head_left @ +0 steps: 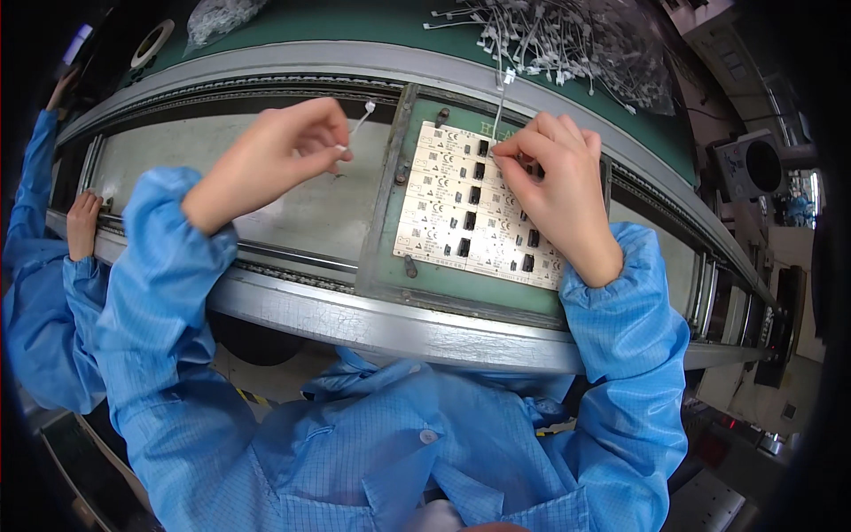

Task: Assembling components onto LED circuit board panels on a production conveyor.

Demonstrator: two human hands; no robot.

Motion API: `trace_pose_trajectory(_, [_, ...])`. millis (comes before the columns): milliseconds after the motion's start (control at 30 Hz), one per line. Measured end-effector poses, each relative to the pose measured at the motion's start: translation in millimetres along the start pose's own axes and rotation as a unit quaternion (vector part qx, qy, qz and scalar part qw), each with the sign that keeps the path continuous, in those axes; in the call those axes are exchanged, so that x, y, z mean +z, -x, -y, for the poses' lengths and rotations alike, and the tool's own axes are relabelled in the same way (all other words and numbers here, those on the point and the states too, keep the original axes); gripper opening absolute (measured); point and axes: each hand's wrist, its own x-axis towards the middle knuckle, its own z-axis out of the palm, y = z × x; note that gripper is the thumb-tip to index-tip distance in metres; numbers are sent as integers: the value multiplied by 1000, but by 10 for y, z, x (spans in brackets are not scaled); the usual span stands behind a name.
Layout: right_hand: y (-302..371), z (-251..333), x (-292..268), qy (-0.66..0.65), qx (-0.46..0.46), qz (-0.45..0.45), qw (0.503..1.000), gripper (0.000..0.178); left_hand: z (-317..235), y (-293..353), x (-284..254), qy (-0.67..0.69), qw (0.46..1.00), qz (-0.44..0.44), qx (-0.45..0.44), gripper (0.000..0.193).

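A white panel of circuit boards (pixel 432 191) with rows of black components lies in a green fixture (pixel 377 266) on the conveyor. At the panel's far edge, my right hand (pixel 560 177) pinches the lower end of a short white cable (pixel 500 105), whose white plug points away from me. The fingertips touch or nearly touch the board; they hide the cable's gripped end. To the left, above the conveyor bed, my left hand (pixel 279 160) holds another short white connector cable (pixel 362 117) between thumb and fingers, its plug sticking out to the right.
A heap of white connector cables (pixel 558 44) spills from a clear bag on the green bench behind the conveyor. Another clear bag (pixel 217 19) and a tape roll (pixel 152 44) lie farther left. The conveyor's metal rail (pixel 417 341) runs before me. A co-worker's hand (pixel 84 217) rests at far left.
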Motion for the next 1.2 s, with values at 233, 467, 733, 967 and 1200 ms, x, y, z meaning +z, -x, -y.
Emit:
trace_pose_trajectory(233, [10, -62, -124, 17, -39, 37, 998, 10, -524, 273, -135, -204, 974, -73, 70, 9])
trace_pose_trajectory(467, [-119, -105, -265, 21, -60, 114, 991, 21, -620, -231, 89, -240, 915, -257, 196, 18])
trace_pose_trajectory(733, [-746, -772, 154, 31, -117, 42, 992, 25, -404, -434, 592, -381, 885, -200, 178, 3])
trace_pose_trajectory(967, [-746, -708, -110, 41, -219, 72, 972, 17, -386, -376, 673, -386, 884, -212, 155, 7])
trace_pose_trajectory(1200, [-935, -619, -229, -17, -204, 164, 965, 14, -340, -351, 640, -351, 913, -196, 77, 10])
